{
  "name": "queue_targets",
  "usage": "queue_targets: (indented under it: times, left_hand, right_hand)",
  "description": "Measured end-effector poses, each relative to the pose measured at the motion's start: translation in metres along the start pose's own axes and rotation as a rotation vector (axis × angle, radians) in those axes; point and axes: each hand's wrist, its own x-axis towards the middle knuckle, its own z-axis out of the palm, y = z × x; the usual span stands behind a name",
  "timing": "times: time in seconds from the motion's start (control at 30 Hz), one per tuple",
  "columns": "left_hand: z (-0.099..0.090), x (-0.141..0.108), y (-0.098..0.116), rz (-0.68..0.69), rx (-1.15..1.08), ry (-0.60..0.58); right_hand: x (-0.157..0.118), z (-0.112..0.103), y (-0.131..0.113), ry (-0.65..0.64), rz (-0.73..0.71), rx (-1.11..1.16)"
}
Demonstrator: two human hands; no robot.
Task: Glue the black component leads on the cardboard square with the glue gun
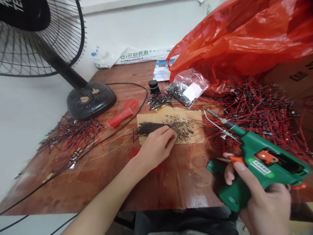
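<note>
My right hand point(264, 199) is wrapped round the handle of a green soldering gun point(259, 156), a finger near its orange trigger. The gun's metal tip and thin feed tube point up and left, over the edge of a heap of red and black wires. My left hand point(158, 143) rests low over a tan board point(199, 130) with its fingers curled together. What those fingertips hold, if anything, is hidden. Just beyond them lies a bundle of black wires point(149, 128), with small dark bits scattered to its right. Red wires point(133, 153) lie partly under my left wrist.
A black fan point(90, 98) stands at the left, its cord crossing the table. Red-black wires point(78, 130) lie before it, near a red wire bundle point(119, 118). A large wire heap point(259, 111), red plastic bag point(239, 42) and clear bag point(189, 86) occupy the right and back.
</note>
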Motion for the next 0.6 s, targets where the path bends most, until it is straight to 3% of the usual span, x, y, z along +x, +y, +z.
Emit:
queue_targets:
  times: [0.6]
  left_hand:
    - [0.0051,-0.0009,-0.0008,-0.037,-0.017,-0.017]
  right_hand:
    - [-0.001,-0.0017,-0.0008,-0.006,0.021,-0.015]
